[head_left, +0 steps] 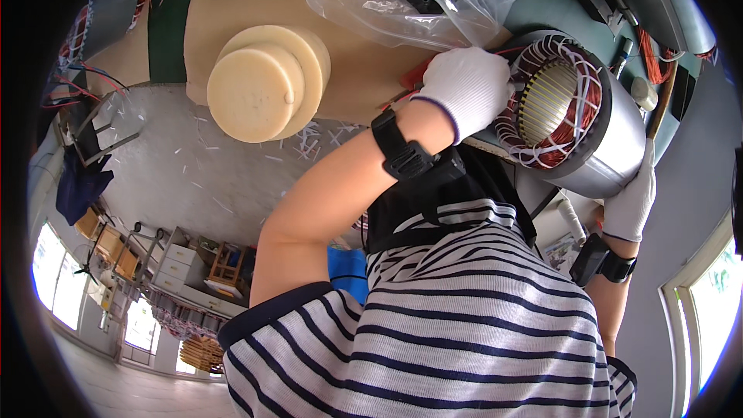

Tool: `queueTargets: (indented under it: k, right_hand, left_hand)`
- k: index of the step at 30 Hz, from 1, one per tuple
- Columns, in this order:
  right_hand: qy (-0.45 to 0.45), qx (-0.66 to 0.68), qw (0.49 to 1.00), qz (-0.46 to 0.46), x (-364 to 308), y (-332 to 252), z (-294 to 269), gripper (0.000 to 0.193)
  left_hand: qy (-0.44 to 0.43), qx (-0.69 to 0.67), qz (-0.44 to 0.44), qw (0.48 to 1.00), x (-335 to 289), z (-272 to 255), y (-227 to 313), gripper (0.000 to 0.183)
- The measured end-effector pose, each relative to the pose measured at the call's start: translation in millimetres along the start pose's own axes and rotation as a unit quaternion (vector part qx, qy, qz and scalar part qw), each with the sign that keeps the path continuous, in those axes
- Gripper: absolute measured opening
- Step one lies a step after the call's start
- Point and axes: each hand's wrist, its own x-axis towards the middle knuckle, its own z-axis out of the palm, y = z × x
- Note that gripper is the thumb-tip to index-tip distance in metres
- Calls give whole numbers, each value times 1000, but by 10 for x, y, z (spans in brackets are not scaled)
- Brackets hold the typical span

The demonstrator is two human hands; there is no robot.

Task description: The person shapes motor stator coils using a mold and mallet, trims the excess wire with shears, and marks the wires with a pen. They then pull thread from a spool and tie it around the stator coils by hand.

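A motor stator with a smooth grey metal shell lies on its side at the right, its open end toward me. Copper windings laced with white cord ring the bore, where pale slot strips show. My left hand, in a white knit glove, is closed at the left edge of the windings. Its fingertips are hidden, so what they pinch cannot be made out. My right hand, also gloved, holds the outside of the shell at its lower right, fingers along the metal.
A cream stepped plastic cylinder stands on the tan board to the left. Clear plastic sheeting covers dark parts at the back. A mallet lies beyond the stator, near red wires. White scraps litter the floor.
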Motion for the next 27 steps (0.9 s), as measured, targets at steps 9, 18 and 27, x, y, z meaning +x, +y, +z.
queueTargets:
  k: [9, 18, 27]
  right_hand:
    - [29, -27, 999, -11, 27, -13, 43, 43]
    - [-1, 126, 991, 38, -27, 56, -11, 40]
    - [-30, 198, 971, 127, 104, -142, -119, 26]
  left_hand:
    - [-131, -26, -7, 991, 236, -204, -5, 26]
    - [34, -203, 35, 978, -37, 13, -90, 23]
    - [-120, -562, 57, 816, -300, -557, 505, 22]
